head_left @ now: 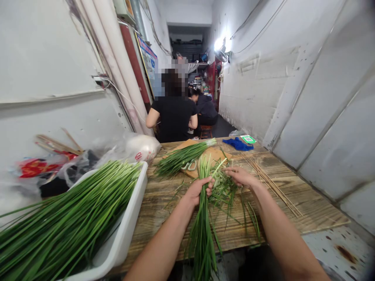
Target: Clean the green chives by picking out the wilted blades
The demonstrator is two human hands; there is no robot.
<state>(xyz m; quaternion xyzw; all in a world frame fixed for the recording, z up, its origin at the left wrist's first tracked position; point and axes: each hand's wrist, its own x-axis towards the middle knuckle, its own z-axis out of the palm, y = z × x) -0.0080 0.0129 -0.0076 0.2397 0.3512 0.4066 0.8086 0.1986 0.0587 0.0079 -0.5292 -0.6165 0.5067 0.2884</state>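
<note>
Wooden table [162, 201] before you, white tray [134, 210] of long green stalks [73, 218] at its left, cutting board [218, 153] near the far edge with a second bunch [183, 154] lying across it. Your own bunch [203, 222] hangs over the near edge, pale ends up, your left hand [199, 190] closed round its upper part, trimmings [224, 189] heaped just right. Your right hand [241, 176] is above the heap, fingertips nearly together, whether on a stalk I cannot tell; scissors handles [191, 166] show on the board.
</note>
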